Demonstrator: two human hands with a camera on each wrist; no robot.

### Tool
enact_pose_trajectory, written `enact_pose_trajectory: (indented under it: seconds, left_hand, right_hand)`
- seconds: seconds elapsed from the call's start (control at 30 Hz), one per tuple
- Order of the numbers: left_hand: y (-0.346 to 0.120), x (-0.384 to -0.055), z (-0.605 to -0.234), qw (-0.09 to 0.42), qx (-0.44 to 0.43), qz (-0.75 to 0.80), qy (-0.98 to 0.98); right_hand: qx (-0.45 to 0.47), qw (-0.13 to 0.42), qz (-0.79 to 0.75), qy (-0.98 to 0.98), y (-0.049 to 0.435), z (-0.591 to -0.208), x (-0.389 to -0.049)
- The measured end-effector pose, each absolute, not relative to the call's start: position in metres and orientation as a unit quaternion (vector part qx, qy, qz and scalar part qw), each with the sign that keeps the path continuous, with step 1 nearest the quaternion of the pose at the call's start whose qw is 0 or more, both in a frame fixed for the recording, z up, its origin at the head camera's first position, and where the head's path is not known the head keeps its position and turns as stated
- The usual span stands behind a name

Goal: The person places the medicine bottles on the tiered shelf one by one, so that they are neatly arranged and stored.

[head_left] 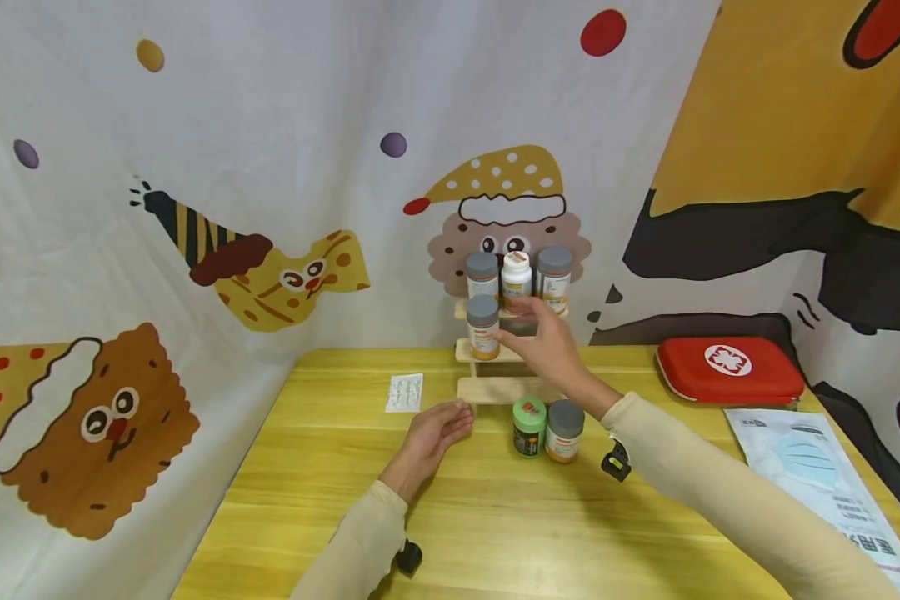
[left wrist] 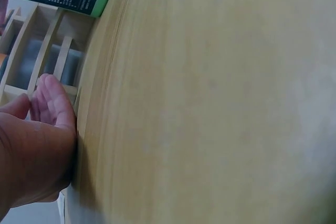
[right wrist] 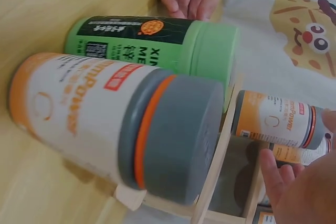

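Observation:
A tiered wooden stand [head_left: 504, 390] stands against the backdrop. My right hand [head_left: 551, 346] is at its middle tier, thumb and fingers spread beside a grey-lidded supplement bottle [head_left: 483, 329]. That bottle stands upright; fingertips are at its side, not wrapped round it. On the top tier are a white bottle [head_left: 517, 279] and two grey-lidded bottles, one left [head_left: 482, 271] and one right [head_left: 554, 279]. My left hand [head_left: 433, 437] lies at the stand's lower left end, fingers loosely extended, holding nothing. Before the stand are a green jar [head_left: 528, 427] and another grey-lidded bottle [head_left: 565, 432].
To the right lie a red first-aid case [head_left: 729, 371] and a mask packet [head_left: 817, 475]. A small paper with writing [head_left: 404, 392] is left of the stand. The wooden table [head_left: 307, 467] meets a printed cloth backdrop [head_left: 360, 100].

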State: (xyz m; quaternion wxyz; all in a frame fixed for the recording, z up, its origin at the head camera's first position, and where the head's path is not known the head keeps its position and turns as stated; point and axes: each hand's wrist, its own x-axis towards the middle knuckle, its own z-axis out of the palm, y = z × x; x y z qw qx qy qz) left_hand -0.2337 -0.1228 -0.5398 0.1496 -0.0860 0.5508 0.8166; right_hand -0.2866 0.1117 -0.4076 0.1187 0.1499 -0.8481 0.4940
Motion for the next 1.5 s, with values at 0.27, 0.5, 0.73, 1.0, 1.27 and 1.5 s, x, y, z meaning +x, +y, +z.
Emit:
enact_pose_trajectory:
  seconds: [0.27,0.5,0.73,1.0,1.27,1.5]
  left_hand:
    - [-0.123,-0.236,-0.541,0.152,-0.083,0.816,0.552]
    - [-0.123,-0.236,-0.543,0.151,-0.084,0.815,0.553]
    - [-0.124,-0.234,-0.544,0.150,-0.076,0.819,0.548]
    - [-0.125,-0.235,-0.540,0.145,-0.081,0.822,0.546]
    - [-0.124,-0.236,-0.540,0.149,-0.088,0.817,0.550]
    - [-0.124,-0.236,-0.544,0.149,-0.078,0.821,0.546]
  right_hand:
    - [0.179,0.107,0.501,-0.840,0.126,-0.408,-0.270]
    - [0.197,0.084,0.519,-0.827,0.142,-0.415,-0.251]
    - [0.194,0.074,0.527,-0.824,0.161,-0.427,-0.235]
    - [0.192,0.060,0.530,-0.824,0.172,-0.438,-0.225]
    - [0.199,0.069,0.518,-0.829,0.185,-0.453,-0.211]
    - [0.192,0.053,0.506,-0.839,0.197,-0.469,-0.202]
